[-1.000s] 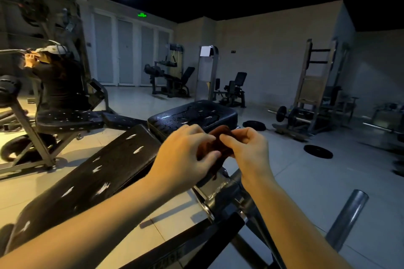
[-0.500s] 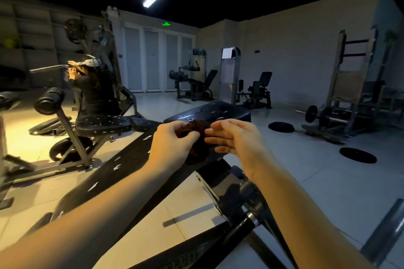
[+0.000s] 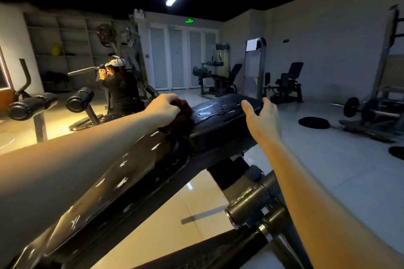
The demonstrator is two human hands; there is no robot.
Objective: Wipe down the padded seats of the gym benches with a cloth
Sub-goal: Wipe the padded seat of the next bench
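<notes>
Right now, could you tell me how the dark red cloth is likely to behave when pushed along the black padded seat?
The dark red cloth looks soft and floppy: bunched under the left hand, it will probably crumple rather than slide flat. The glossy black padded seat looks damp, so it may glide easily.

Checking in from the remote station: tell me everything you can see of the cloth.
The cloth is dark reddish-brown, soft-looking and bunched into a wad, mostly hidden under the left hand, whose curled fingers grip it from above. It sits at the near left end of the black seat pad, by the gap to the back pad. The right hand does not touch it.
</notes>
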